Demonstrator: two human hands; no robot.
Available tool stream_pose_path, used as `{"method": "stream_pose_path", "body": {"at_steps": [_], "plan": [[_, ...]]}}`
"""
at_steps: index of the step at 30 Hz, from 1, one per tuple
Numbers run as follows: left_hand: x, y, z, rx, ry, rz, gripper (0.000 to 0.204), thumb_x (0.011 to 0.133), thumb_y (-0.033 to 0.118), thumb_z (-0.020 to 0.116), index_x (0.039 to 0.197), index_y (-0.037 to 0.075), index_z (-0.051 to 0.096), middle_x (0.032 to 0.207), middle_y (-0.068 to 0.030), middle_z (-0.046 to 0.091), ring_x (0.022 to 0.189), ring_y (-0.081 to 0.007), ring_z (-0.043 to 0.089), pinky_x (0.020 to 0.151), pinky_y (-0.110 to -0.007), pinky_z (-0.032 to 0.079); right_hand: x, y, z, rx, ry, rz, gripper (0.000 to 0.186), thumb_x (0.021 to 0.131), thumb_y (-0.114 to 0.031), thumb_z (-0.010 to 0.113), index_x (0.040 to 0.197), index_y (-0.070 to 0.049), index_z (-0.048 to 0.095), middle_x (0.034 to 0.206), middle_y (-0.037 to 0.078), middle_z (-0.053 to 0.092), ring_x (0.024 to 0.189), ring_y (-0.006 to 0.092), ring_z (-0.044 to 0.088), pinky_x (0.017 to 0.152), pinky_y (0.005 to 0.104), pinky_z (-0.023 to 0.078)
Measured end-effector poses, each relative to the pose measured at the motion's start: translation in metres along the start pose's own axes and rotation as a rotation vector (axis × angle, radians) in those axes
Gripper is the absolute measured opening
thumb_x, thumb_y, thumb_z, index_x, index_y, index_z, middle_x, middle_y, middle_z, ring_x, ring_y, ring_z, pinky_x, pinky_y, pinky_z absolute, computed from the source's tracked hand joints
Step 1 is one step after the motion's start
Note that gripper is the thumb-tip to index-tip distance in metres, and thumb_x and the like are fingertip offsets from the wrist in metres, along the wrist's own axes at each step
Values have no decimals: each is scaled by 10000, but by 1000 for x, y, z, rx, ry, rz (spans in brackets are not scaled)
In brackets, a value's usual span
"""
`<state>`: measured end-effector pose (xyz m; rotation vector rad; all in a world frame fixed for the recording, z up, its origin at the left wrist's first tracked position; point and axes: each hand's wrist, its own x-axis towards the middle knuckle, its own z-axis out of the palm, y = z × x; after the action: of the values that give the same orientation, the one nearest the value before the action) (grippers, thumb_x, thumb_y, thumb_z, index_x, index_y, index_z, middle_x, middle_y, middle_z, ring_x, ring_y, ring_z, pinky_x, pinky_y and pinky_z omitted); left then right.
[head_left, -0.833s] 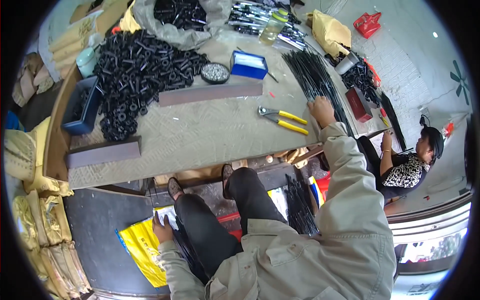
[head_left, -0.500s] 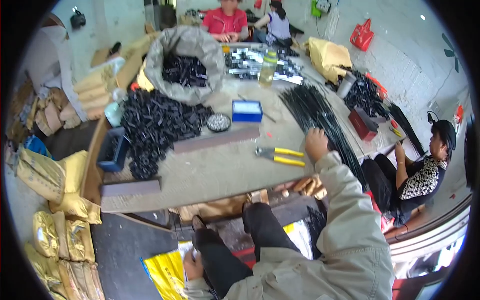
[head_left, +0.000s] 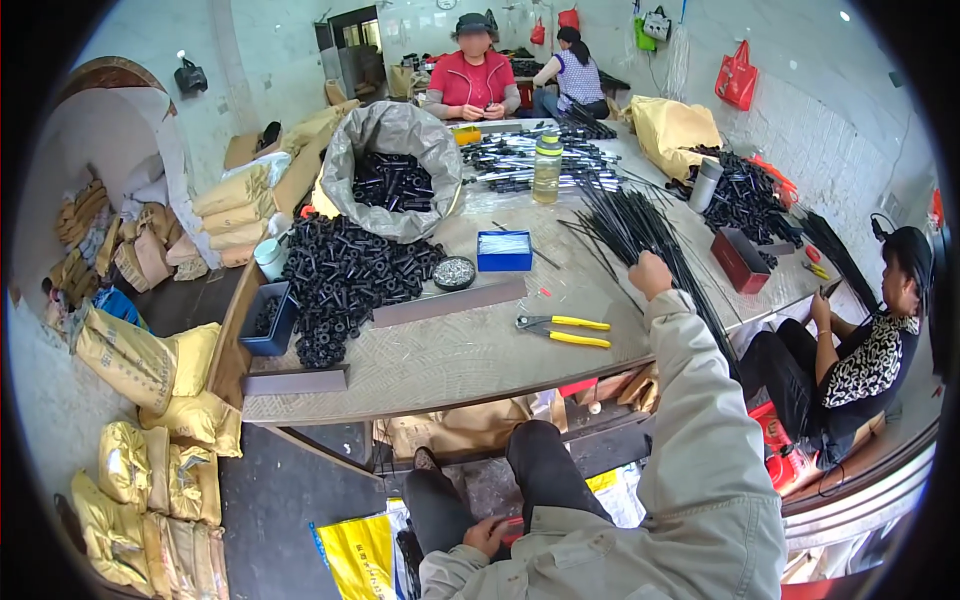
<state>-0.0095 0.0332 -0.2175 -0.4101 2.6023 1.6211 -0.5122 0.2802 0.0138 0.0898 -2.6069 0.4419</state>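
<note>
My right hand [head_left: 650,275] reaches across the table in a pale sleeve, fingers closed around part of a bundle of long, thin black rods [head_left: 625,220]. The far ends of the rods fan out toward the bottle, and the near ends pass beside my forearm over the table edge. Low at my lap, my left hand [head_left: 485,537] rests against my thigh, its fingers loosely extended and partly hidden. Yellow-handled cutting pliers [head_left: 565,331] lie left of my right forearm. A blue box of thin pale pins [head_left: 504,251] and a round dish of small metal pieces [head_left: 454,273] stand farther back.
Black plastic parts [head_left: 350,275] are heaped at left beside an open grey sack [head_left: 395,125]. A bottle [head_left: 547,168] stands at the back. A red box [head_left: 741,261] is at right, near a seated person [head_left: 860,350]. Two more people sit beyond the table.
My right hand has closed on the rods, and their far ends have spread apart. My left hand has come from beside my leg to my lap. The view has tilted up slightly.
</note>
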Motion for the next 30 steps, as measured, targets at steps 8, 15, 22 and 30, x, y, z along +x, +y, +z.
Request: {"method": "stream_pose_path", "body": {"at_steps": [8,15,22,30], "plan": [[7,-3,0,-5,-30,-67,313,871,299,605,1069,60,648,895,-137,682,783,-188,657,724,-299,507,82,-27,-55,287,103,1,327,829,-267,576,881,56,576,881,302,610,867,452,592,752,478,462],[7,-13,3,-46,-30,-94,331,877,299,600,1079,40,640,884,-133,682,801,-181,652,739,-295,503,148,-96,-143,684,595,-139,327,833,-256,631,948,44,563,880,272,627,874,435,595,741,445,452],[13,28,-15,127,-103,-83,310,884,258,604,1093,31,632,874,-120,683,772,-158,652,698,-287,512,29,-110,-73,765,371,-158,200,889,-109,546,1034,13,481,776,234,607,734,405,617,616,421,457],[83,256,-106,-190,-89,595,264,905,107,580,1147,2,577,877,-39,645,751,-98,589,665,-246,498,12,-180,-146,747,-297,-330,286,824,-141,600,1022,40,500,787,185,605,608,252,591,535,356,455]]}}
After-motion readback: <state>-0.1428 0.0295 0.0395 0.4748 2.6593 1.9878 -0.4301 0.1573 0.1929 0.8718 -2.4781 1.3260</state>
